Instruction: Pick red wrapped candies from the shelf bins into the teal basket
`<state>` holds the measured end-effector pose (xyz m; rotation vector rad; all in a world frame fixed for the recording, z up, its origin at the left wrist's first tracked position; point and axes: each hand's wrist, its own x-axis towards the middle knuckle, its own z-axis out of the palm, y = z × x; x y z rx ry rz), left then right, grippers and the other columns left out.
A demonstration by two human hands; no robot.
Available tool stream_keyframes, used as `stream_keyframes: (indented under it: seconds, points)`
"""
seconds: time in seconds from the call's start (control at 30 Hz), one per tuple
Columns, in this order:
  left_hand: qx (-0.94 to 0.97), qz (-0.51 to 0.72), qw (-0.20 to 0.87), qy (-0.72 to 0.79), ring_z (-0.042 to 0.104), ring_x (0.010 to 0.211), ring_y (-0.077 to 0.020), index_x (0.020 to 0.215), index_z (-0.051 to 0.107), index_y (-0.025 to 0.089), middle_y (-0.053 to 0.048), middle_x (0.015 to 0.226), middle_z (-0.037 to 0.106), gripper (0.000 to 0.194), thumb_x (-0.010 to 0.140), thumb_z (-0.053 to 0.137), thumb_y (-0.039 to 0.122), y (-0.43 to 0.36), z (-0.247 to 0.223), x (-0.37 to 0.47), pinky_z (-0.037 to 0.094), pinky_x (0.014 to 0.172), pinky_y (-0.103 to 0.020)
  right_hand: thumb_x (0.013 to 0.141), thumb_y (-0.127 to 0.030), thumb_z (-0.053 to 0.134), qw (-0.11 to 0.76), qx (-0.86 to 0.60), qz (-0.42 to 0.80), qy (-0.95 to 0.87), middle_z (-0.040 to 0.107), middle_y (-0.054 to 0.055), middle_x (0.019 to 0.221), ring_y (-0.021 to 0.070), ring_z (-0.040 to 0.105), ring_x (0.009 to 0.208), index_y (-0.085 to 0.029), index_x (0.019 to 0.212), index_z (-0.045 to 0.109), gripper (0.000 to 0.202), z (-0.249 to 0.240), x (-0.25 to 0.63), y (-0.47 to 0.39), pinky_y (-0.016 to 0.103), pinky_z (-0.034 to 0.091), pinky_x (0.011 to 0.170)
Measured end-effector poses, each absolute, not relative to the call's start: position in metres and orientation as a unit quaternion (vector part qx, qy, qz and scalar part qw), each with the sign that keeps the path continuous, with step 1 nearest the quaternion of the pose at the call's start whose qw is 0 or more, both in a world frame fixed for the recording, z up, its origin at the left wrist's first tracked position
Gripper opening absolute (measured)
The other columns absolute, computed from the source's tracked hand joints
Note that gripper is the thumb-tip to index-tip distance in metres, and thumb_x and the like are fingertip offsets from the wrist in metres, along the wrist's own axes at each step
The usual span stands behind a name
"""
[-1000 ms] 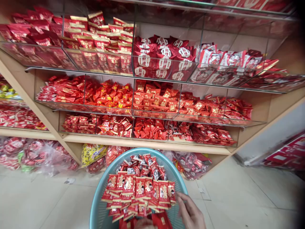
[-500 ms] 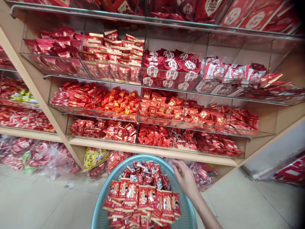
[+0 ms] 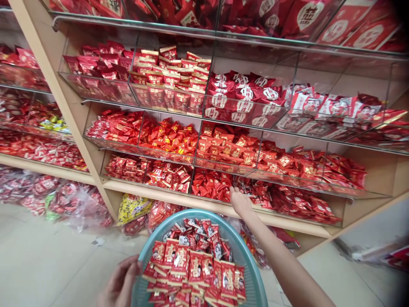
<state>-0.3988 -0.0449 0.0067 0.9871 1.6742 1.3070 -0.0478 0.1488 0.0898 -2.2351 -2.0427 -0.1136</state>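
A teal plastic basket [image 3: 255, 273] stands low in front of me. In its near part lie red and gold wrapped candies [image 3: 194, 264], stacked in rows, with black, white and red wrapped candies [image 3: 204, 232] behind them. My left hand [image 3: 123, 281], slightly blurred, is closed on the left rim of the basket. Beyond the far rim, my right hand [image 3: 240, 202] is at the lowest shelf row, fingers stretched out at the border between red wrapped candies [image 3: 212, 183] and a compartment of darker candies [image 3: 255, 192]. Its fingertips are small and partly hidden, and I see nothing held.
Wooden shelving [image 3: 140, 194] with clear dividers holds several rows of red candy packets. Under the bottom board sit plastic bags, one of yellow candies [image 3: 134, 209]. More bags [image 3: 76, 204] lie on the tiled floor to the left. A shelf post [image 3: 60, 98] rises at left.
My right hand has moved from beside the basket's far right rim up to the lowest shelf row. My left hand has come into view at the left rim. The view has shifted left.
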Motion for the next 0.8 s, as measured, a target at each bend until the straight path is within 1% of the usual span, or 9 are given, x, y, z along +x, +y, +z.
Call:
stream_keyframes:
  seconds: [0.03, 0.13, 0.27, 0.33, 0.43, 0.53, 0.67, 0.73, 0.8]
  points:
    - [0.386, 0.521, 0.367, 0.667, 0.064, 0.087, -0.0235, 0.102, 0.059, 0.019, -0.005, 0.091, 0.069, 0.059, 0.064, 0.062, 0.064, -0.041, 0.007, -0.405, 0.052, 0.074, -0.028, 0.088, -0.008, 0.028, 0.055, -0.740, -0.038, -0.670, 0.058, 0.014, 0.104, 0.0232, 0.064, 0.086, -0.013, 0.113, 0.051, 0.034, 0.090, -0.049, 0.150, 0.032, 0.043, 0.068]
    - [0.394, 0.544, 0.319, 0.669, 0.064, 0.086, -0.0233, 0.101, 0.059, 0.018, -0.006, 0.090, 0.069, 0.059, 0.065, 0.060, 0.065, -0.032, 0.007, -0.415, 0.050, 0.081, -0.032, 0.088, -0.011, 0.033, 0.066, -0.750, -0.040, -0.656, 0.057, 0.014, 0.106, 0.0225, 0.063, 0.088, -0.014, 0.114, 0.050, 0.031, 0.089, -0.053, 0.150, 0.029, 0.042, 0.066]
    - [0.400, 0.531, 0.310, 0.680, 0.063, 0.092, -0.0253, 0.100, 0.059, 0.021, -0.006, 0.093, 0.069, 0.055, 0.066, 0.058, 0.064, -0.029, 0.003, -0.415, 0.047, 0.088, -0.037, 0.088, -0.018, 0.039, 0.104, -0.764, -0.038, -0.636, 0.056, 0.014, 0.109, 0.0203, 0.062, 0.089, -0.016, 0.116, 0.050, 0.030, 0.084, -0.055, 0.150, 0.027, 0.041, 0.066]
    - [0.402, 0.524, 0.302, 0.687, 0.062, 0.096, -0.0263, 0.098, 0.061, 0.022, -0.005, 0.094, 0.069, 0.054, 0.065, 0.057, 0.064, -0.029, -0.002, -0.414, 0.046, 0.092, -0.039, 0.088, -0.020, 0.041, 0.124, -0.769, -0.032, -0.627, 0.058, 0.014, 0.108, 0.0201, 0.062, 0.090, -0.015, 0.112, 0.053, 0.027, 0.080, -0.053, 0.150, 0.026, 0.041, 0.067]
    - [0.411, 0.514, 0.296, 0.692, 0.061, 0.098, -0.0270, 0.094, 0.062, 0.023, -0.004, 0.099, 0.069, 0.051, 0.065, 0.055, 0.065, -0.032, -0.008, -0.412, 0.045, 0.092, -0.039, 0.088, -0.021, 0.041, 0.149, -0.776, -0.019, -0.613, 0.063, 0.014, 0.096, 0.0208, 0.063, 0.088, -0.013, 0.101, 0.059, 0.023, 0.074, -0.049, 0.151, 0.026, 0.040, 0.067]
    - [0.418, 0.496, 0.299, 0.700, 0.061, 0.098, -0.0272, 0.093, 0.063, 0.024, -0.004, 0.100, 0.068, 0.050, 0.065, 0.055, 0.064, -0.034, -0.011, -0.409, 0.046, 0.090, -0.040, 0.089, -0.023, 0.041, 0.173, -0.785, -0.005, -0.595, 0.067, 0.014, 0.083, 0.0207, 0.064, 0.081, -0.013, 0.093, 0.063, 0.025, 0.068, -0.044, 0.150, 0.025, 0.039, 0.065]
    - [0.426, 0.492, 0.302, 0.696, 0.061, 0.098, -0.0268, 0.095, 0.062, 0.023, -0.004, 0.098, 0.068, 0.050, 0.067, 0.054, 0.064, -0.036, -0.012, -0.404, 0.049, 0.083, -0.036, 0.087, -0.026, 0.044, 0.214, -0.789, 0.013, -0.575, 0.068, 0.011, 0.075, 0.0181, 0.064, 0.073, -0.014, 0.093, 0.066, 0.025, 0.064, -0.042, 0.150, 0.024, 0.039, 0.063]
    - [0.427, 0.492, 0.308, 0.693, 0.061, 0.098, -0.0271, 0.097, 0.062, 0.023, -0.004, 0.098, 0.068, 0.050, 0.068, 0.055, 0.063, -0.036, -0.011, -0.401, 0.052, 0.074, -0.032, 0.087, -0.027, 0.044, 0.236, -0.788, 0.019, -0.568, 0.068, 0.009, 0.069, 0.0183, 0.064, 0.072, -0.015, 0.092, 0.066, 0.026, 0.064, -0.042, 0.150, 0.024, 0.039, 0.063]
    - [0.419, 0.490, 0.330, 0.689, 0.060, 0.099, -0.0289, 0.101, 0.060, 0.023, -0.006, 0.102, 0.066, 0.054, 0.067, 0.056, 0.064, -0.035, -0.011, -0.398, 0.054, 0.060, -0.029, 0.087, -0.028, 0.043, 0.259, -0.784, 0.024, -0.564, 0.067, 0.008, 0.063, 0.0199, 0.064, 0.072, -0.015, 0.092, 0.066, 0.027, 0.066, -0.043, 0.148, 0.025, 0.039, 0.064]
